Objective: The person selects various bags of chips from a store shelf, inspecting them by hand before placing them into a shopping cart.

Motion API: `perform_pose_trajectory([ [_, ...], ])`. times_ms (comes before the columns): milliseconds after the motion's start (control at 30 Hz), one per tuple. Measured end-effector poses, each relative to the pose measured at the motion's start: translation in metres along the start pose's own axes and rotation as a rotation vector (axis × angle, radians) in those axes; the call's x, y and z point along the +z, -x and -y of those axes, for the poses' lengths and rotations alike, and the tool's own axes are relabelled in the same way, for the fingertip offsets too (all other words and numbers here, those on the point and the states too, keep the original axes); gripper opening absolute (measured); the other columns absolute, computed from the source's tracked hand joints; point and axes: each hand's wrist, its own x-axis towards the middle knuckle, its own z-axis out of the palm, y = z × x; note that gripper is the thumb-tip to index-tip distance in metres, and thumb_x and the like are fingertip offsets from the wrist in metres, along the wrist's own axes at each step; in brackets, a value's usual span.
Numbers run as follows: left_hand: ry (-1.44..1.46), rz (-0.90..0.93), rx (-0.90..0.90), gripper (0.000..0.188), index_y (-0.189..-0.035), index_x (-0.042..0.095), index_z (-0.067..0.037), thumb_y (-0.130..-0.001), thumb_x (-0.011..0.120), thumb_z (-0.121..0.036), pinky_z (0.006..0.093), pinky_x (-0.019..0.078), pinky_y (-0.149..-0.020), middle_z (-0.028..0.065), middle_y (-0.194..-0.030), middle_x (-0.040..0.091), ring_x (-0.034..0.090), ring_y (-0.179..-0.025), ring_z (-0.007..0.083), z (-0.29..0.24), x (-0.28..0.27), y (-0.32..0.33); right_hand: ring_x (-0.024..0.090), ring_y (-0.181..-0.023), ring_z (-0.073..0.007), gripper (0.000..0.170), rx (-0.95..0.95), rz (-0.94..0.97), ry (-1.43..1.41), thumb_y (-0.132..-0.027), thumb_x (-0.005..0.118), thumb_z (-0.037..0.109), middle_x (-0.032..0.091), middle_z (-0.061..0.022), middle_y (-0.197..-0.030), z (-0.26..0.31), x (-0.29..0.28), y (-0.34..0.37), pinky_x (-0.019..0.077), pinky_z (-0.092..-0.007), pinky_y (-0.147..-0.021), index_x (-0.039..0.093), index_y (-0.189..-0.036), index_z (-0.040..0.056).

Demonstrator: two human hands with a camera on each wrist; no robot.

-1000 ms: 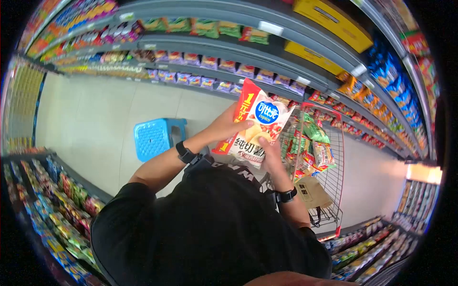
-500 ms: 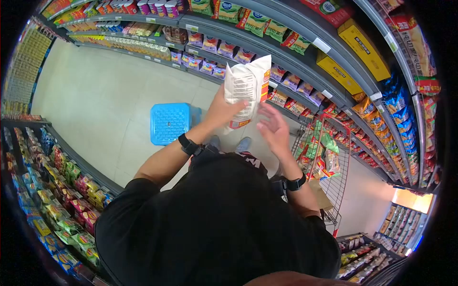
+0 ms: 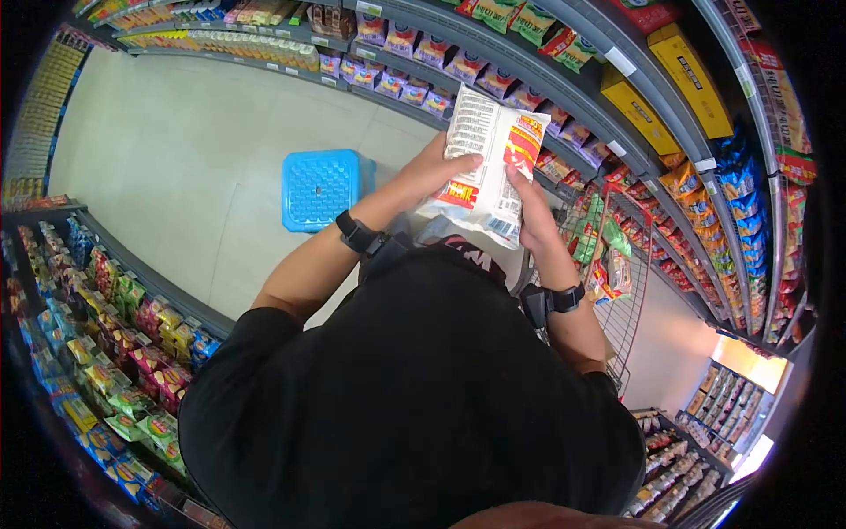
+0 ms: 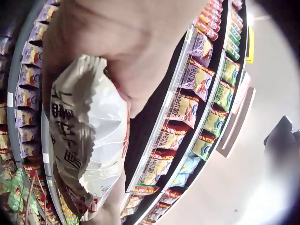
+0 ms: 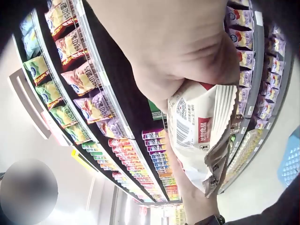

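A bag of potato chips (image 3: 493,163) is held in front of the body, its white printed back with red panels turned up in the head view. My left hand (image 3: 435,169) grips its left side, thumb lying across the back. On the opposite side my right hand (image 3: 536,212) holds the lower right edge, thumb on the printed panel. The left wrist view shows the crimped end of the chip bag (image 4: 101,136) below the left hand (image 4: 122,51). A barcode shows on the chip bag (image 5: 190,131) in the right wrist view, under the right hand (image 5: 183,51).
A shopping cart (image 3: 630,309) with several snack bags stands at the right. A blue plastic stool (image 3: 319,189) is on the floor to the left. Shelves of chip bags (image 3: 432,50) run along the front, with yellow boxes (image 3: 687,70) higher up. Another snack shelf (image 3: 132,353) borders the left.
The chip bag has been turned from its front to its back. My right hand let go during the turn and now holds the bag again. The view has shifted over the shelves.
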Motion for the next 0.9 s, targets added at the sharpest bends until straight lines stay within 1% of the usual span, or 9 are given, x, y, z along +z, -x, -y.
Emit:
perform_pose_trajectory([
  [33,0.034,0.028,-0.033,0.057,-0.135,0.035,0.003,-0.092,0.06,-0.023,0.0312,0.0519,-0.087,0.015,-0.123,0.057,0.061,-0.105,0.0186,-0.001,-0.001,-0.002,0.064,-0.1,-0.0206,0.048,0.002,-0.005,-0.03,-0.094,0.058,0.028,0.061,-0.0142,-0.117,0.0,0.002,0.001,0.0523,-0.0327,-0.085,0.046,-0.127,-0.0037],
  [133,0.135,0.097,-0.034,0.056,-0.135,0.037,0.003,-0.092,0.06,-0.023,0.0312,0.0525,-0.086,0.0151,-0.123,0.057,0.061,-0.105,0.0187,0.003,-0.004,-0.01,0.064,-0.099,-0.0201,0.048,0.062,0.008,-0.101,-0.094,0.057,0.029,0.061,-0.0141,-0.117,-0.006,-0.007,-0.004,0.0527,-0.0322,-0.085,0.047,-0.126,-0.0042],
  [200,0.153,0.083,-0.086,0.054,-0.134,0.039,0.003,-0.092,0.06,-0.023,0.0314,0.0531,-0.085,0.0153,-0.123,0.057,0.062,-0.104,0.0193,0.005,-0.006,-0.012,0.065,-0.098,-0.0197,0.047,0.066,-0.005,-0.123,-0.093,0.058,0.028,0.062,-0.0137,-0.115,-0.009,-0.007,-0.005,0.0534,-0.0323,-0.084,0.047,-0.126,-0.0046],
  [467,0.263,0.132,-0.135,0.056,-0.133,0.039,0.002,-0.089,0.063,-0.023,0.0315,0.0541,-0.082,0.0142,-0.12,0.058,0.062,-0.103,0.0192,0.013,-0.011,-0.022,0.064,-0.099,-0.0204,0.045,0.079,-0.091,-0.075,-0.091,0.061,0.024,0.062,-0.0137,-0.115,-0.006,-0.008,-0.004,0.053,-0.0324,-0.085,0.048,-0.124,-0.0043],
  [567,-0.137,-0.208,0.134,0.06,-0.134,0.038,0.0,-0.086,0.068,-0.021,0.0322,0.0532,-0.082,0.0139,-0.119,0.056,0.059,-0.104,0.0203,0.044,-0.01,-0.035,0.062,-0.101,-0.0198,0.045,-0.161,-0.169,0.121,-0.089,0.064,0.018,0.061,-0.013,-0.116,-0.01,-0.009,-0.007,0.0511,-0.0315,-0.086,0.047,-0.125,-0.0026],
  [667,-0.362,-0.208,0.244,0.065,-0.135,0.036,-0.002,-0.083,0.071,-0.019,0.0331,0.0513,-0.084,0.0156,-0.12,0.053,0.057,-0.105,0.0223,0.048,-0.019,-0.037,0.061,-0.102,-0.0194,0.047,-0.207,-0.309,0.19,-0.087,0.066,0.013,0.06,-0.0123,-0.116,-0.019,-0.025,-0.013,0.0493,-0.0312,-0.088,0.044,-0.127,-0.001],
  [767,-0.294,-0.023,0.09,0.067,-0.136,0.034,-0.003,-0.083,0.071,-0.019,0.0339,0.0498,-0.087,0.0172,-0.121,0.053,0.056,-0.107,0.0221,0.045,0.003,-0.031,0.057,-0.107,-0.0196,0.057,-0.27,-0.223,0.276,-0.085,0.067,0.01,0.056,-0.0131,-0.122,-0.017,-0.026,-0.009,0.0475,-0.0332,-0.09,0.038,-0.134,0.0011],
  [867,-0.356,-0.145,0.287,0.065,-0.132,0.034,-0.002,-0.082,0.072,-0.017,0.0336,0.0522,-0.082,0.0155,-0.118,0.056,0.058,-0.107,0.0206,0.073,0.008,-0.043,0.051,-0.116,-0.0203,0.063,-0.251,-0.124,0.358,-0.083,0.069,0.008,0.052,-0.0134,-0.127,-0.005,-0.017,0.004,0.0452,-0.0339,-0.094,0.039,-0.138,0.0038],
  [900,-0.313,-0.139,0.264,0.064,-0.131,0.034,-0.002,-0.082,0.072,-0.016,0.0341,0.0528,-0.082,0.0152,-0.117,0.057,0.059,-0.106,0.0205,0.072,0.01,-0.047,0.05,-0.117,-0.0206,0.062,-0.256,-0.055,0.427,-0.083,0.069,0.008,0.052,-0.0128,-0.127,-0.003,-0.019,0.007,0.045,-0.0337,-0.094,0.04,-0.138,0.0041],
])
